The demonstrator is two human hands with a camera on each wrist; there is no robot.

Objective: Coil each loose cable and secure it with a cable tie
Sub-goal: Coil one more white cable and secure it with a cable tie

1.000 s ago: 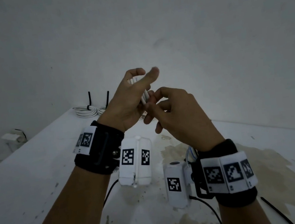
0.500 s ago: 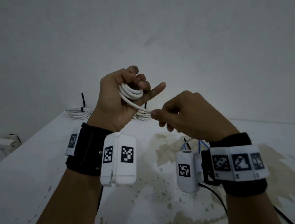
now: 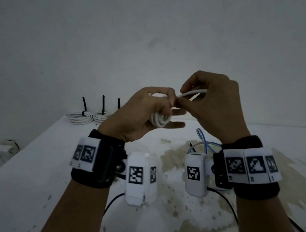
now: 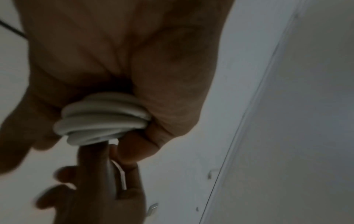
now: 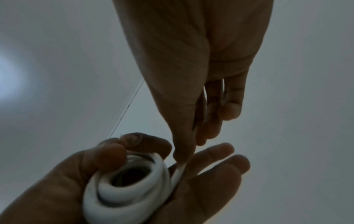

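Head view: above a stained white table [image 3: 32,188], a person's left hand [image 3: 138,113] grips a small coil of white cable [image 3: 159,120], thumb and curled fingers closed round the loops, while the right hand [image 3: 214,104] pinches the cable's free tail [image 3: 193,92] between thumb and fingertips just beside the coil. Half a second ago the tail ran down and away from the coil toward the right hand; now it arcs level across the top of the coil, and both hands sit higher and closer together (one more turn is apparently being laid on). Seen from the right wrist, the coil [image 5: 132,186] lies in the left palm with several stacked loops and the tail [image 5: 178,171] rising from its side into the pinch. Little loose length appears left, so the winding looks nearly done; a tie would come next. Beyond the coil, at the table's far edge by the wall, two finished bundles [image 3: 80,118] lie with black cable ties [image 3: 84,105] standing upright, and a third tie shows behind the left hand.
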